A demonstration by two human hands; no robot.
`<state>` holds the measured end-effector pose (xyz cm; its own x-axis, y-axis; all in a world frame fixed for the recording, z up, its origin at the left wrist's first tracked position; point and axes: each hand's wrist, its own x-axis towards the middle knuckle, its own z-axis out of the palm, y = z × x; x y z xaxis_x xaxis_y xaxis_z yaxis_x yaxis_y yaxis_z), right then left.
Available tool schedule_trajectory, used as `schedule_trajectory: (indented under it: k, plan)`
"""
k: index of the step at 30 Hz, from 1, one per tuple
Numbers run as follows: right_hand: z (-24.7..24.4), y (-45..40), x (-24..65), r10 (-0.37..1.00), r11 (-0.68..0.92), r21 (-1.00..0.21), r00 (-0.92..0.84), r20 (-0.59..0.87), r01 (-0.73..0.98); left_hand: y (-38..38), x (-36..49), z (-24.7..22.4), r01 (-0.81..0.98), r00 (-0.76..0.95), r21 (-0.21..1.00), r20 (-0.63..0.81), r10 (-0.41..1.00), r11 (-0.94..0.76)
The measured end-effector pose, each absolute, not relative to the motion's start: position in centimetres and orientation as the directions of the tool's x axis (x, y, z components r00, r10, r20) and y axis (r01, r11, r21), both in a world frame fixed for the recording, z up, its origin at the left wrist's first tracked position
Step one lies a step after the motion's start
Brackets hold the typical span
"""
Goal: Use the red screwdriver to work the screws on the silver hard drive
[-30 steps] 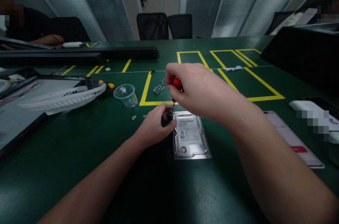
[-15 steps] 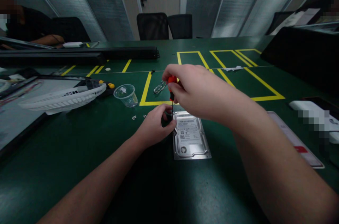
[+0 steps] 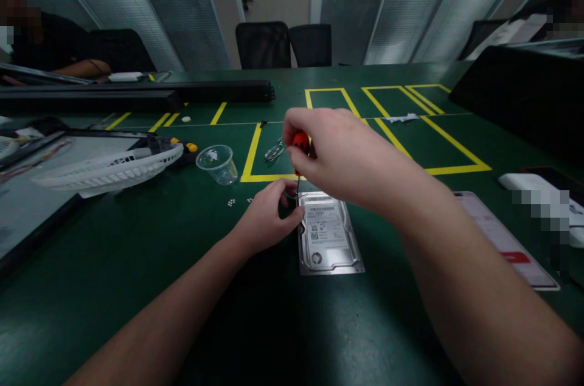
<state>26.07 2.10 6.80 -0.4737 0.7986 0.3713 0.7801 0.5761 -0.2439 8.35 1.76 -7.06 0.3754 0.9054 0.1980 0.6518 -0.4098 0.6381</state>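
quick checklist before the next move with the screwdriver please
1. Screwdriver gripped in the right hand: ok, red handle between the fingers.
2. Tip at the far left corner of the hard drive: ok.
3. Tip seated in a screw: cannot tell, too small.
4. Left hand well away from the shaft: not ok, its fingertips are close beside it.
5. Hard drive lying flat, label up: ok.
6. Small bright pieces gathered into the plastic cup: not ok, some lie outside.

Office, meeting-room type — glass partitions (image 3: 182,9) with blinds (image 3: 356,3), pale door (image 3: 292,3), black chairs (image 3: 263,48), long green table (image 3: 378,325).
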Motion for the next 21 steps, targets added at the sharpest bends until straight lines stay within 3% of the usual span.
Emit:
schedule_trajectory:
  k: [21]
  plan:
    - [6.62,2.05,26.22,0.751,0.642,-0.246,-0.528,0.398,0.726,1.75,8.36,-7.02,0.636,0.382,0.637,0.229,0.896,-0.434]
